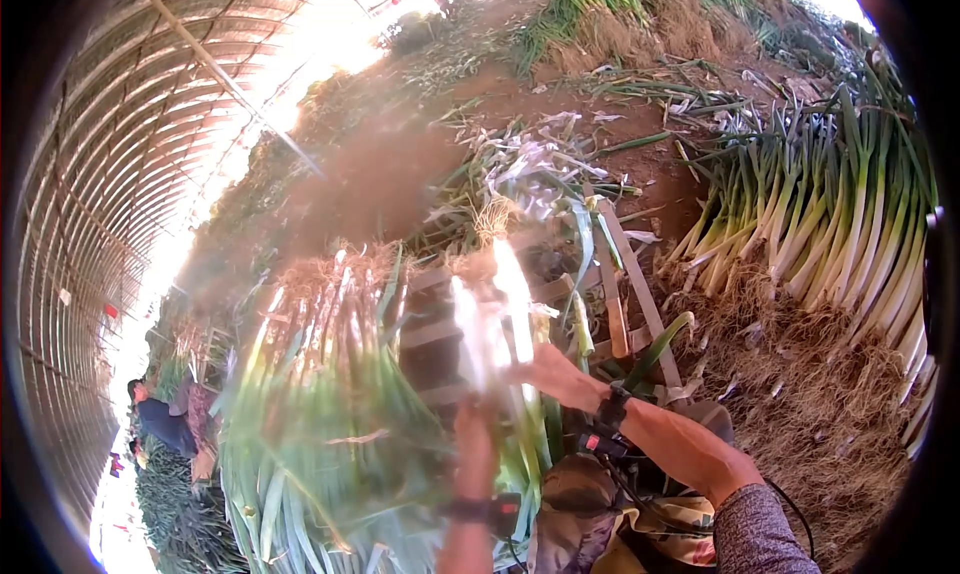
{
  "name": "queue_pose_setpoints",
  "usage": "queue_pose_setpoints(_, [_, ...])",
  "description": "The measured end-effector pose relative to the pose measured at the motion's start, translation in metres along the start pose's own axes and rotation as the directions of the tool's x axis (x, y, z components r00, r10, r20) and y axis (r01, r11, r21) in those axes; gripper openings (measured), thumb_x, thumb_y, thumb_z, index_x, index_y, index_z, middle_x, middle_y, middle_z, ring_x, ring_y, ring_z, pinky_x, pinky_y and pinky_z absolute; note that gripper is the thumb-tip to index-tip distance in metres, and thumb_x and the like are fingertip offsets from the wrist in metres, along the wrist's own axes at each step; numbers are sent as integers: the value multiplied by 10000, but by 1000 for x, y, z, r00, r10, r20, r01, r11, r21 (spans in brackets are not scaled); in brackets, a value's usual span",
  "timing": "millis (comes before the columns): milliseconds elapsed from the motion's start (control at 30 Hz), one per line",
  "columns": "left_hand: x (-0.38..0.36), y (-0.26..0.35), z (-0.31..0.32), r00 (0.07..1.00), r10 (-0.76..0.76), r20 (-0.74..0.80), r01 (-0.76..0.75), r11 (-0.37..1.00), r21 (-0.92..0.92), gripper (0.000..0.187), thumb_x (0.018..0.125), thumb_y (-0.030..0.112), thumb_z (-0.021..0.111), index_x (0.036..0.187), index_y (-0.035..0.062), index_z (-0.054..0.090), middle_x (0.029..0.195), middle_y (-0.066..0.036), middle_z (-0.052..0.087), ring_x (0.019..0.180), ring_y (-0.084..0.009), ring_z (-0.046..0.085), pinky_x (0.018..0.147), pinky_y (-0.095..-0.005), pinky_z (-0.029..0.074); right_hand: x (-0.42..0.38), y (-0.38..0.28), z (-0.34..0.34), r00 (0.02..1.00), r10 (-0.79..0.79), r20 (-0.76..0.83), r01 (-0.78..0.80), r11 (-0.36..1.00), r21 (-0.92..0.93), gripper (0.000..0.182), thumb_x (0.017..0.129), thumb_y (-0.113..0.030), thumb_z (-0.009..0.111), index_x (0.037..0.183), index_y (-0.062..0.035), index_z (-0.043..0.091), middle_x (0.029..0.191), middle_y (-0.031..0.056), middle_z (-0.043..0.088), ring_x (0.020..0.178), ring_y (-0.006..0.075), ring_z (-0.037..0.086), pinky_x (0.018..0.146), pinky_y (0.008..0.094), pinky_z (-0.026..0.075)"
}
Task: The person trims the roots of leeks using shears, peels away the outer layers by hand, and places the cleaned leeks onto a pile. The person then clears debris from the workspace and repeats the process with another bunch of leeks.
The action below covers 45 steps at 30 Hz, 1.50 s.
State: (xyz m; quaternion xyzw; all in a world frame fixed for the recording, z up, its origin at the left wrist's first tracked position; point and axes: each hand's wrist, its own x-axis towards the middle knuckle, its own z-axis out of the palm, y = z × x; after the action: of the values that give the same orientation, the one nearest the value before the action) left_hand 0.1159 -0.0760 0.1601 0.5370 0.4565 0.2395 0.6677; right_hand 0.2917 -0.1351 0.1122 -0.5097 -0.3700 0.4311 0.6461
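In the middle stand white leek shafts with roots at the top. My right hand [558,376], with a dark watch on its wrist, has its fingers closed at the lower part of a bright leek [514,292]. My left hand [482,379] is smeared by motion and lies against another white leek shaft [466,316]. I cannot make out its fingers. To the left, a thick bundle of leeks [330,394] lies roots up, with its green leaves spreading down.
A slatted wooden frame [640,289] stands behind my hands, with peeled skins [535,164] heaped beyond it. More leeks [820,214] are piled at right above matted roots [790,414]. Another person [170,422] is at far left, under the arched roof [110,184].
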Motion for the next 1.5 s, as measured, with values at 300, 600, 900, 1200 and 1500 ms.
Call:
queue_pose_setpoints(300, [8, -12, -19, 982, 45, 186, -37, 998, -44, 234, 965, 214, 675, 1128, 48, 656, 1001, -27, 675, 908, -139, 631, 787, -285, 517, -22, -35, -8, 917, -306, 255, 338, 937, -88, 265, 1015, -270, 581, 1127, -107, 757, 1062, 136, 741, 985, 228, 694, 898, 358, 558])
queue_pose_setpoints(600, [14, -30, 12, 719, 492, 491, -653, 721, 233, 284, 955, 229, 681, 1180, 59, 648, 1052, -42, 684, 966, -177, 662, 839, -336, 540, -14, -30, 17, 932, -263, 248, 344, 859, -380, 245, 975, -247, 623, 1099, -47, 689, 1036, 134, 702, 907, 228, 689, 820, 348, 558])
queue_pose_setpoints(900, [-15, -14, 8, 880, 465, 99, -395, 599, 696, 501, 865, 289, 799, 1216, 1, 587, 1018, -147, 686, 889, -270, 688, 767, -383, 581, -24, -45, 8, 754, -308, 581, 655, 279, -702, 260, 920, -263, 681, 1015, -28, 626, 972, 133, 655, 762, 248, 690, 646, 354, 570])
queue_pose_setpoints(1200, [-32, -14, -25, 838, 530, 129, -337, 316, 887, 728, 789, 439, 799, 1223, -65, 502, 893, -295, 699, 761, -487, 684, 695, -541, 553, -31, -146, 49, 949, -281, 143, 239, 346, -907, 630, 871, -178, 639, 1398, 64, 393, 1133, 240, 615, 761, 324, 682, 631, 404, 572])
queue_pose_setpoints(1500, [-89, -5, -38, 859, 467, 209, -347, 234, 908, 547, 841, 310, 700, 1218, -27, 490, 988, -317, 674, 913, -525, 652, 848, -579, 516, 66, -178, -12, 837, -431, -337, 157, 779, -607, 165, 903, 70, 554, 905, -34, 683, 868, 94, 716, 764, 163, 686, 690, 303, 588])
